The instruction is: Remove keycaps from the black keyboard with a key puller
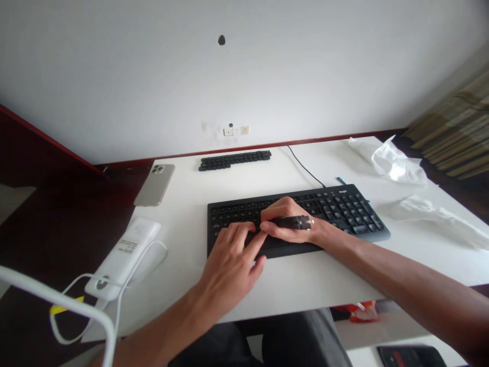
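Note:
A black keyboard [346, 206] lies on the white table in front of me, its number pad to the right. My right hand [286, 219] is closed around a slim dark tool with a shiny metal end [294, 223], over the middle of the keys. The tool's working end is hidden by my fingers, so its kind is unclear. My left hand [235, 255] rests on the left half of the keyboard with fingers spread, the index finger reaching to the right hand's fingertips. Toward the back, loose black keycaps [235, 160] stand in rows.
A phone [156, 184] lies at the table's left, near a white power strip [122, 257] with a white cable. A white lamp-like tube [57, 293] crosses the lower left. Crumpled white wrapping [397, 163] lies at right. A dark device [410, 356] sits below the table edge.

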The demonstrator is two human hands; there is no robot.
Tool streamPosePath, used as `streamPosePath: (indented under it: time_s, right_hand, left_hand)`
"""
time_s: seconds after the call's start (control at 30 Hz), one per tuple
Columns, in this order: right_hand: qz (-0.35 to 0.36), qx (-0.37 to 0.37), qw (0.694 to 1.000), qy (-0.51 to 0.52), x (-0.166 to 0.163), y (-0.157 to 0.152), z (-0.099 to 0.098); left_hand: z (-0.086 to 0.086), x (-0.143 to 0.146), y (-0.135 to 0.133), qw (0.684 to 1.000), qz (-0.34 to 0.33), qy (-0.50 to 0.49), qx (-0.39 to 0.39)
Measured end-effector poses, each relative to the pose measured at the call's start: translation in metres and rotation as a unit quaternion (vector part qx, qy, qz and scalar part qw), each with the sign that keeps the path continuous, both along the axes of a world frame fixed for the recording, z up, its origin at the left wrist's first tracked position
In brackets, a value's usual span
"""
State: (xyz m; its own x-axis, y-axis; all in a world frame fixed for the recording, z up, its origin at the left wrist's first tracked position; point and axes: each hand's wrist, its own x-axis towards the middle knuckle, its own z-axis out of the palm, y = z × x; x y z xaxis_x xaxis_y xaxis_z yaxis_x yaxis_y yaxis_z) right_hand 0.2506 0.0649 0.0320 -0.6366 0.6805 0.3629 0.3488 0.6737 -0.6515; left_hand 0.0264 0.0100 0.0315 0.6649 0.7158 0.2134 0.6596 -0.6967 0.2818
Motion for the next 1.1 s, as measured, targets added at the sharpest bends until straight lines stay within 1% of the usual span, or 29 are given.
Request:
streamPosePath:
  time_s: [0.1,0.2,0.3,0.4,0.5,0.63,0.83,1.1]
  right_hand:
    - [0.023,0.027,0.999,0.009,-0.002,0.001,-0.002]
    - [0.028,0.062,0.998,0.009,-0.005,0.001,-0.004]
    - [0.012,0.083,0.996,-0.015,-0.009,-0.003,-0.006]
    - [-0.005,0.102,0.994,-0.038,-0.013,-0.007,-0.007]
    - [-0.020,0.130,0.991,-0.039,-0.015,-0.010,-0.008]
    - [-0.024,0.153,0.987,-0.038,-0.014,-0.009,-0.011]
    - [-0.017,0.170,0.985,-0.034,-0.013,-0.009,-0.013]
    - [-0.015,0.166,0.986,-0.009,-0.014,-0.010,-0.014]
  left_hand:
    - [-0.018,0.011,-0.022,0.997,0.025,-0.003,0.072]
    - [-0.029,0.024,-0.031,0.995,0.063,-0.006,0.083]
    - [-0.034,0.035,-0.034,0.992,0.088,-0.014,0.088]
    - [-0.036,0.044,-0.037,0.988,0.108,-0.032,0.103]
    - [-0.037,0.049,-0.040,0.984,0.126,-0.043,0.115]
    - [-0.034,0.052,-0.039,0.984,0.129,-0.035,0.115]
    - [-0.029,0.052,-0.038,0.985,0.132,-0.026,0.106]
    - [-0.032,0.051,-0.039,0.986,0.130,-0.012,0.104]
